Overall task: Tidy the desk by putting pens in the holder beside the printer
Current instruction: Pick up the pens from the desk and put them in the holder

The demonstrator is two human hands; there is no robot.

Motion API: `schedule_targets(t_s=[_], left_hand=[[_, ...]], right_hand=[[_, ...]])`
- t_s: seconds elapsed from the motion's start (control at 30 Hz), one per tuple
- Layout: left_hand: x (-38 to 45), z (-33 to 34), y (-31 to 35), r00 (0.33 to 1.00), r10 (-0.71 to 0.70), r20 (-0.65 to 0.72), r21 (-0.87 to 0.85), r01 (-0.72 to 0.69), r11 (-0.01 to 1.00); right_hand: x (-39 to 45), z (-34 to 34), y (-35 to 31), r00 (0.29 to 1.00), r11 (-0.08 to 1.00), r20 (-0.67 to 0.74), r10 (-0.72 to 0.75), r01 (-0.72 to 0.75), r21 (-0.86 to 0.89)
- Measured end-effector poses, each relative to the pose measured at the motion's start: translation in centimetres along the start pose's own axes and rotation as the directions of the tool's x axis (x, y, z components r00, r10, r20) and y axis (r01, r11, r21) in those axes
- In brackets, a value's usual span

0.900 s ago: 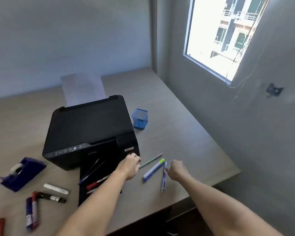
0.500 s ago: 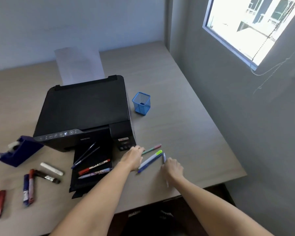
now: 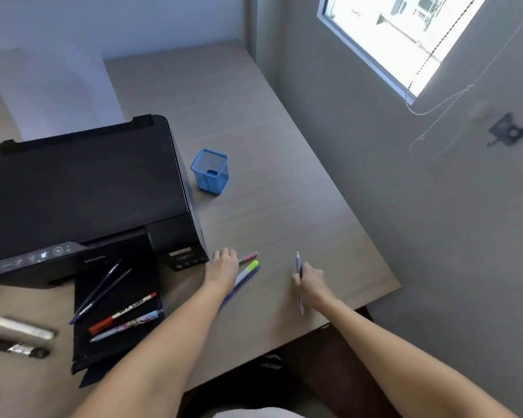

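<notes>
A blue mesh pen holder (image 3: 210, 171) stands upright on the desk just right of the black printer (image 3: 82, 188). My right hand (image 3: 310, 283) is shut on a pale purple pen (image 3: 298, 263), which sticks out above and below the fist near the desk's front edge. My left hand (image 3: 222, 270) rests over the near ends of a green-and-pink pen (image 3: 248, 257) and a green-capped highlighter (image 3: 248, 271); whether it grips them is hidden. On the printer's output tray (image 3: 115, 333) lie two dark blue pens (image 3: 103, 289), a red marker (image 3: 123, 312) and a patterned pen (image 3: 126, 324).
Left of the tray lie a white stick (image 3: 23, 327) and a black marker (image 3: 21, 348), with a red item at the frame's left edge. The wall and window (image 3: 405, 34) close off the desk's right side. The desk's front edge (image 3: 344, 315) runs just beneath my right hand.
My right hand has closed on the pale purple pen and moved right, away from the other two pens. My left hand stays on them. The camera has swung right and closer.
</notes>
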State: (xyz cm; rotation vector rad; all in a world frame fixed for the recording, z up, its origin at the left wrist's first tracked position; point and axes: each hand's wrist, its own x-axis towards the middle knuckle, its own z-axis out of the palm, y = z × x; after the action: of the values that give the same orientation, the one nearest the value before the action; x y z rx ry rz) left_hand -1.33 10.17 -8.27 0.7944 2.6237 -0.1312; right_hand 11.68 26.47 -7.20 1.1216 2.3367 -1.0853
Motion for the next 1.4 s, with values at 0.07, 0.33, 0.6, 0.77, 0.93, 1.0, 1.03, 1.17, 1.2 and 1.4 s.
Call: schedule_targets(t_s=[0.07, 0.33, 0.6, 0.77, 0.93, 1.0, 1.03, 1.17, 1.2, 1.4], left_hand=[[-0.1, -0.1, -0.1, 1.000, -0.003, 0.003, -0.056, 0.003, 0.998], [-2.5, 1.2, -0.9, 0.997, 0.069, 0.027, -0.334, -0.056, 0.941], [-2.7, 1.5, -2.5, 0.999, 0.029, 0.030, -0.135, -0.025, 0.990], [-6.1, -1.0, -3.0, 0.998, 0.045, 0.032, -0.361, -0.031, 0.932], [-8.8, -3.6, -5.6, 0.995, 0.087, 0.040, -0.639, -0.042, 0.768], [-9.3, -5.6, -6.2, 0.994, 0.107, 0.037, -0.722, -0.047, 0.691], [-9.4, -6.7, -6.3, 0.993, 0.112, 0.038, -0.776, -0.042, 0.629], [-7.8, -11.0, -5.7, 0.998, 0.062, 0.015, -0.933, -0.008, 0.360], [-6.9, -12.0, -5.6, 1.000, 0.025, -0.014, -0.947, -0.021, 0.320], [0.5, -17.1, -4.6, 0.986, -0.127, -0.111, -0.982, -0.090, 0.166]], right_hand=[[0.0, 0.1, 0.0, 1.000, 0.999, -0.017, -0.011, 0.012, 0.045], [0.7, -0.1, -0.4, 0.991, 0.987, -0.129, -0.019, 0.039, 0.155], [1.0, 1.0, -2.1, 0.973, 0.975, -0.058, -0.222, 0.223, 0.017], [1.6, 2.7, -3.8, 0.937, 0.928, 0.065, -0.344, 0.350, -0.129], [2.1, 5.2, -5.7, 0.825, 0.775, 0.238, -0.513, 0.564, -0.285], [2.5, 5.7, -6.1, 0.775, 0.696, 0.272, -0.571, 0.632, -0.340], [2.6, 5.5, -6.5, 0.757, 0.652, 0.296, -0.583, 0.653, -0.386], [4.3, 3.9, -6.2, 0.759, 0.573, 0.348, -0.550, 0.646, -0.504], [4.9, 3.1, -6.4, 0.789, 0.622, 0.309, -0.531, 0.610, -0.491], [7.2, -2.6, -13.2, 0.946, 0.919, -0.101, -0.307, 0.323, 0.227]])
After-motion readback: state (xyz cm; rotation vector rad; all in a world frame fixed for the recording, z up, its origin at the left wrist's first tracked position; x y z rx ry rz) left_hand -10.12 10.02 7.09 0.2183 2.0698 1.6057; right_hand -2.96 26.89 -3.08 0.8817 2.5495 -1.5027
